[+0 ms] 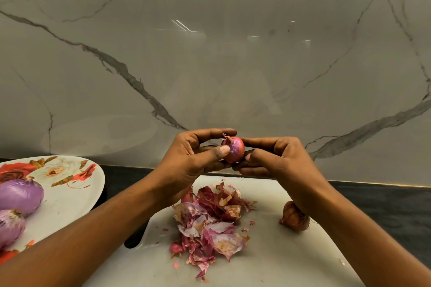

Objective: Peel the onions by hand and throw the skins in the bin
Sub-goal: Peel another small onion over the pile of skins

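A small red onion [235,152], partly peeled with a dry skin flap at its top, is held up above the white cutting board [268,261]. My left hand [193,158] grips it from the left, thumb pressed on its front. My right hand [272,158] pinches it from the right with thumb and fingers. A heap of purple and brown onion skins [210,219] lies on the board below. An unpeeled brown-skinned onion [294,216] rests on the board, partly behind my right wrist. No bin is in view.
A flowered plate [70,198] at the left carries two peeled purple onions [19,197] [10,227]. The dark counter [384,205] runs under the board, and a marble wall [210,53] stands close behind.
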A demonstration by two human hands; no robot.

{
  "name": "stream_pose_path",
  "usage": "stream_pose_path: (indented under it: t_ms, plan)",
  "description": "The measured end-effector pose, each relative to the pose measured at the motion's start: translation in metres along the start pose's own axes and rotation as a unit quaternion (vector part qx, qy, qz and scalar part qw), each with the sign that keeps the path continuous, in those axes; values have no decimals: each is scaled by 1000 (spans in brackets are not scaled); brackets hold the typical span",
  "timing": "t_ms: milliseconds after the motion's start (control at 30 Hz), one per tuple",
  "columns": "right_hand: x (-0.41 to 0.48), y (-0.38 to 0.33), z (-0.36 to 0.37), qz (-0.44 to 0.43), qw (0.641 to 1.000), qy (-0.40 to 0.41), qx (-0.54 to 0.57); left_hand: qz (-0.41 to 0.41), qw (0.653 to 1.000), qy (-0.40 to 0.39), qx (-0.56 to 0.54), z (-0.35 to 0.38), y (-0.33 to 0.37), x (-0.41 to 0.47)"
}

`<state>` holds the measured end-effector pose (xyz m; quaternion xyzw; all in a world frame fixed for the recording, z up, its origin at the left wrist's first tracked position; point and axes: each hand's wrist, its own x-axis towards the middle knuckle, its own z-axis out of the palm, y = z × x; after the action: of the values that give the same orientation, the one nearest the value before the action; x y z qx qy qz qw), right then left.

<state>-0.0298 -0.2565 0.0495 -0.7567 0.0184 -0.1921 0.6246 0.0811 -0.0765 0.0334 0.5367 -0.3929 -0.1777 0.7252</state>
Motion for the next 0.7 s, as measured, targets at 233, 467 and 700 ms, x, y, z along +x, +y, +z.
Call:
stream_pose_path:
  t_ms: [233, 467, 700]
  plan:
    - [-1, -2, -2, -6, 1000, 22, -15, -3, 1000, 0, -2, 0, -2, 0]
    - [0, -2, -8, -28, 996, 56, -64, -27, 999, 12, -16, -1, -4, 3]
    - [-1, -5, -8, 27, 999, 45, 2, -25, 999, 24, -1, -1, -3, 3]
